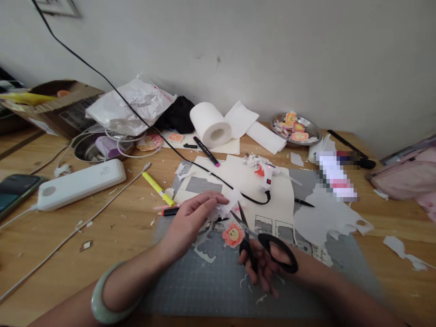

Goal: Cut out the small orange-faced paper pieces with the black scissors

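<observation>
Gripping scissors (260, 238), right hand (264, 265) | left hand (190, 220) pinching paper (226, 206) | glue gun (264, 175) behind

A pixelated patch (335, 177) hides something; the phone (13, 190) is cut off.

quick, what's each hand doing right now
Left hand: closed on a white paper scrap.
Right hand: fingers through black scissors, blades open beside an orange lion sticker.
</observation>
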{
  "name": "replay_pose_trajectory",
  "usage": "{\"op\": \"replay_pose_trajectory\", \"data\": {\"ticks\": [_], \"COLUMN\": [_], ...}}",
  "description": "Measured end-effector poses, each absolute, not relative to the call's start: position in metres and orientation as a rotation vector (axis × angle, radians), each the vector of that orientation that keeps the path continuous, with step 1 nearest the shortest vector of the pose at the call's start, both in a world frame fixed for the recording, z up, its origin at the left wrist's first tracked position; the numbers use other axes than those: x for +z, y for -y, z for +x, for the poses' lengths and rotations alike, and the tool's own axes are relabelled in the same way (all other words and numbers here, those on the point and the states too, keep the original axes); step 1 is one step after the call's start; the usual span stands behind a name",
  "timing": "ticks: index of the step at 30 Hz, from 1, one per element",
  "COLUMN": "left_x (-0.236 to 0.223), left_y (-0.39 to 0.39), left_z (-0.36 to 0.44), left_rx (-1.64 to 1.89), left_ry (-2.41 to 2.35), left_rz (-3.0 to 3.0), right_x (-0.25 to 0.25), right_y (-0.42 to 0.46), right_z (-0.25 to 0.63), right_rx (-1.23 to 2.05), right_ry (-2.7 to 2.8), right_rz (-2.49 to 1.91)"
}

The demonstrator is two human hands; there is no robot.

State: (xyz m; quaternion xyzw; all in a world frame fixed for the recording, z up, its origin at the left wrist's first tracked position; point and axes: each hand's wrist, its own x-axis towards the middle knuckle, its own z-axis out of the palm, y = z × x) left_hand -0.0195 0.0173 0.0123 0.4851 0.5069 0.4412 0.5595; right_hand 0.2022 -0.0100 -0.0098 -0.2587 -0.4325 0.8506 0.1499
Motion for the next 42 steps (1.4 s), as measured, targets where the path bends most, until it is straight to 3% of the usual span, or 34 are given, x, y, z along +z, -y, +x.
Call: {"op": "replay_pose_trajectory", "data": {"ticks": [42], "left_x": [0.01], "left_y": [-0.015], "left_z": [-0.013], "left_rx": [0.899], "left_ry": [-0.993], "left_rz": [1.243], "right_x": [0.012], "right_y": [0.009], "right_z": [0.196], "right_rx": [2.304], "right_ry": [1.586], "right_rz": [-1.038]}}
